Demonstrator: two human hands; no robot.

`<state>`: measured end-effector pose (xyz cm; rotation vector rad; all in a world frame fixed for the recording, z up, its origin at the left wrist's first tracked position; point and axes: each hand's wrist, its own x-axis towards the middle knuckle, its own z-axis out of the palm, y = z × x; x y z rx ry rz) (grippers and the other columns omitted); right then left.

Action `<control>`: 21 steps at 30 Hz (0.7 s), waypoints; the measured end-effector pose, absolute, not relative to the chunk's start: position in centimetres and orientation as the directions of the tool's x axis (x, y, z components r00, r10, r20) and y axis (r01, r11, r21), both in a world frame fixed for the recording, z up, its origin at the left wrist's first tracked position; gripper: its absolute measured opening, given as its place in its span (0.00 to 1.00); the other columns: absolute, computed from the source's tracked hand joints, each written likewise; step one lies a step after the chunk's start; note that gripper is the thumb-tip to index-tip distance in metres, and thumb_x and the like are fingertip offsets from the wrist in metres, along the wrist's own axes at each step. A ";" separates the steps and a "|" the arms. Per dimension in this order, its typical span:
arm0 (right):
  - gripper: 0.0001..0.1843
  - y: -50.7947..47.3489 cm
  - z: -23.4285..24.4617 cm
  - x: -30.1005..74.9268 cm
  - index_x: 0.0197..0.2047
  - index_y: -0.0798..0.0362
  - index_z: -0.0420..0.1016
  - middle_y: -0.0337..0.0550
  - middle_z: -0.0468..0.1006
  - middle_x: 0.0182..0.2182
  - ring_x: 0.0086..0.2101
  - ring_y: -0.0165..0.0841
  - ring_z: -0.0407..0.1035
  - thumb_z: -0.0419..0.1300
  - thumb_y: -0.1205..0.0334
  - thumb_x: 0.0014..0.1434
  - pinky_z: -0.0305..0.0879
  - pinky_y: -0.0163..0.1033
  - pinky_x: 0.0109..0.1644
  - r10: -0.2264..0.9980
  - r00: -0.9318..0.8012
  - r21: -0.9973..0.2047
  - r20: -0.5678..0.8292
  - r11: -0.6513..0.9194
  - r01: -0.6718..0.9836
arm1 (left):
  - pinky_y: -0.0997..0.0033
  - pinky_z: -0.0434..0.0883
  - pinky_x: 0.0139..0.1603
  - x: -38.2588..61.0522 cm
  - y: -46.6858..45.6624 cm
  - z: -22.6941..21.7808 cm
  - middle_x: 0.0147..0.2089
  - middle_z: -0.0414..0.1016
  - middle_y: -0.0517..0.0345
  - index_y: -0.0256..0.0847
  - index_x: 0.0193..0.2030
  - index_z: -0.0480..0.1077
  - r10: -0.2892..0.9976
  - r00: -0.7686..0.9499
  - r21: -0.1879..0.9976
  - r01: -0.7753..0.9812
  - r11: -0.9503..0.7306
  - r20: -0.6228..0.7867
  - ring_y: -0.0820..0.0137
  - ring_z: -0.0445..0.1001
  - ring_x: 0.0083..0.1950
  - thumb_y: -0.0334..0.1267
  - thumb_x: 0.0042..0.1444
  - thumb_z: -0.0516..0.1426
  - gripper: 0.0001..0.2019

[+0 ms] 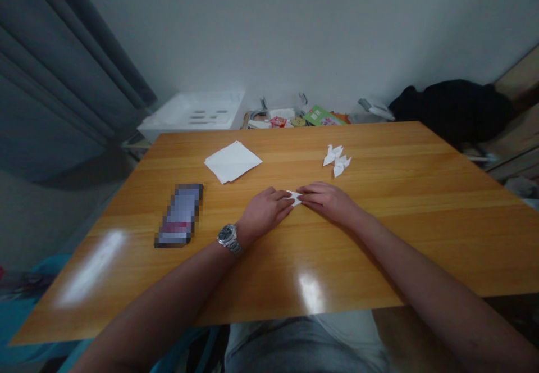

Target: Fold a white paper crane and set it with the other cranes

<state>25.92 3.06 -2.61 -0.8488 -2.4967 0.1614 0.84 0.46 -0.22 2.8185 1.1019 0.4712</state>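
One small white paper (296, 198) is pinched on table (391, 176) btwn near-closed fingers of L hand (263, 211) & R hand (330, 200), prob. for steadiness; paper stack (234, 162) & 2 paper birds (342, 165) are set farther back, prob. for working room.

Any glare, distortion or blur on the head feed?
Head view: glare on the wooden table, near its front edge and at its left; head view: smartphone pixelated; head view: paper piece between left hand and right hand too small to show creases; head view: wide-angle stretch toward the corners.

Both hands (266, 211) (329, 200) palm-down, fingertips (302, 198) close together
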 end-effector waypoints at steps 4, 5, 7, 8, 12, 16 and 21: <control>0.12 3.2 -2.7 26.5 0.50 0.45 0.83 0.48 0.81 0.54 0.51 0.44 0.76 0.60 0.60 0.68 0.72 0.53 0.55 0.640 -0.658 -0.231 0.398 0.763 0.603 | 0.55 0.69 0.63 0.9 0.3 -0.4 0.57 0.77 0.50 0.40 0.57 0.75 0.651 0.707 0.186 0.626 -0.758 0.276 0.60 0.72 0.57 0.43 0.72 0.50 0.17; 0.12 3.1 -2.6 26.6 0.50 0.45 0.83 0.48 0.81 0.54 0.52 0.44 0.75 0.60 0.60 0.68 0.72 0.54 0.55 0.646 -0.654 -0.226 0.394 0.758 0.613 | 0.55 0.68 0.65 0.9 0.2 -0.5 0.58 0.76 0.49 0.39 0.58 0.74 0.652 0.708 0.186 0.626 -0.757 0.271 0.60 0.71 0.59 0.43 0.72 0.50 0.17; 0.13 3.0 -2.4 26.6 0.51 0.46 0.83 0.50 0.80 0.55 0.53 0.45 0.75 0.59 0.60 0.69 0.71 0.56 0.56 0.649 -0.658 -0.212 0.381 0.754 0.621 | 0.56 0.68 0.66 1.0 0.0 -0.6 0.61 0.73 0.46 0.37 0.61 0.71 0.652 0.717 0.178 0.628 -0.758 0.246 0.59 0.71 0.62 0.43 0.72 0.49 0.18; 0.13 3.0 -2.2 26.6 0.52 0.47 0.83 0.51 0.80 0.56 0.53 0.46 0.75 0.58 0.59 0.69 0.71 0.57 0.57 0.648 -0.664 -0.207 0.374 0.756 0.621 | 0.57 0.69 0.65 1.0 -0.1 -0.6 0.62 0.72 0.45 0.36 0.62 0.70 0.652 0.723 0.172 0.629 -0.758 0.229 0.60 0.71 0.61 0.42 0.72 0.49 0.19; 0.15 2.8 -1.7 26.6 0.56 0.47 0.81 0.52 0.78 0.58 0.54 0.47 0.74 0.58 0.58 0.69 0.70 0.58 0.58 0.636 -0.690 -0.206 0.346 0.769 0.605 | 0.57 0.73 0.61 1.2 -0.7 -0.5 0.62 0.71 0.43 0.35 0.62 0.67 0.664 0.723 0.131 0.651 -0.748 0.191 0.59 0.74 0.58 0.41 0.73 0.47 0.19; 0.18 2.7 -1.5 26.7 0.59 0.50 0.78 0.53 0.77 0.59 0.56 0.46 0.73 0.57 0.55 0.70 0.70 0.57 0.60 0.622 -0.715 -0.157 0.320 0.779 0.607 | 0.57 0.73 0.59 1.8 -1.3 -0.2 0.58 0.72 0.41 0.31 0.60 0.67 0.678 0.714 0.088 0.675 -0.733 0.176 0.58 0.73 0.57 0.38 0.73 0.45 0.18; 0.20 2.7 -0.8 26.9 0.61 0.52 0.76 0.52 0.76 0.60 0.57 0.45 0.72 0.54 0.55 0.72 0.69 0.54 0.62 0.632 -0.729 -0.138 0.262 0.772 0.620 | 0.58 0.74 0.56 2.2 -1.8 -0.3 0.57 0.71 0.41 0.29 0.61 0.66 0.687 0.708 0.036 0.691 -0.722 0.164 0.58 0.71 0.55 0.35 0.73 0.45 0.17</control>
